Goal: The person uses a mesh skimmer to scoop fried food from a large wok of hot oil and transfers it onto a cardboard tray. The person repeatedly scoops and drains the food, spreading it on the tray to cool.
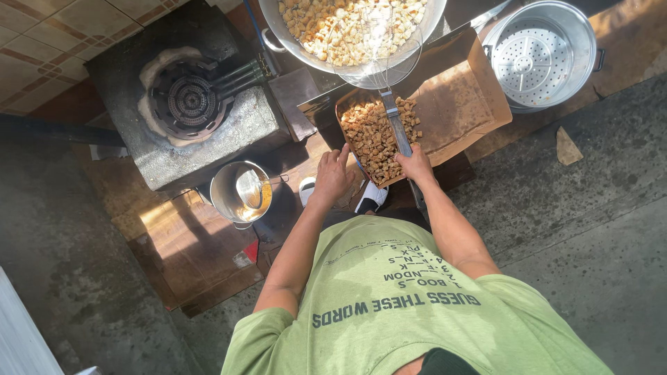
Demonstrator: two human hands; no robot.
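My right hand [415,165] grips the long metal handle of a wire skimmer [379,55], whose round mesh head lies over a big metal wok [274,31] filled with pale fried cubes. My left hand [332,175] rests with fingers apart on the near edge of a cardboard tray [458,104]. Inside the tray lies a heap of browned fried pieces [372,132], under the skimmer's handle.
A gas burner [186,101] sits in a concrete block at the left. A small steel pot [240,191] with yellow oil and a ladle stands below it. A perforated steamer pot [538,52] is at the upper right. Cardboard sheets cover the concrete floor.
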